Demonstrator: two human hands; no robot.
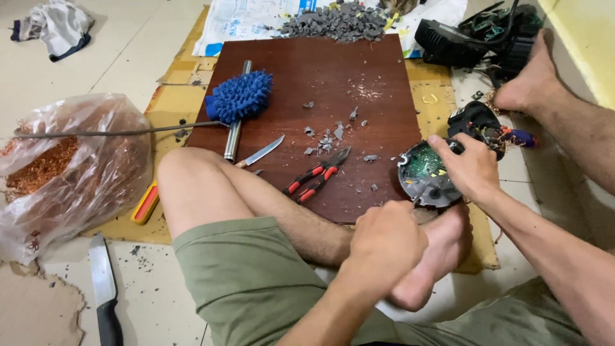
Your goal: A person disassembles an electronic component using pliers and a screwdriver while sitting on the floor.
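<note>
Right hand [471, 168]: fingers closed on round black casing [426, 174] with green circuit board.
Left hand [384, 240]: fist clamped around thin tool [416, 200], tip touching casing.
Near: red-handled pliers [316, 177] on brown board [333, 83].

The round black housing with a green circuit board [428, 172] lies under the right hand [471, 168], just ahead of the left hand [383, 240]. Left of both hands, red-handled pliers [316, 176] lie on the brown wooden board [359, 70]; the blue fluffy duster [239, 96] lies further left.
</note>
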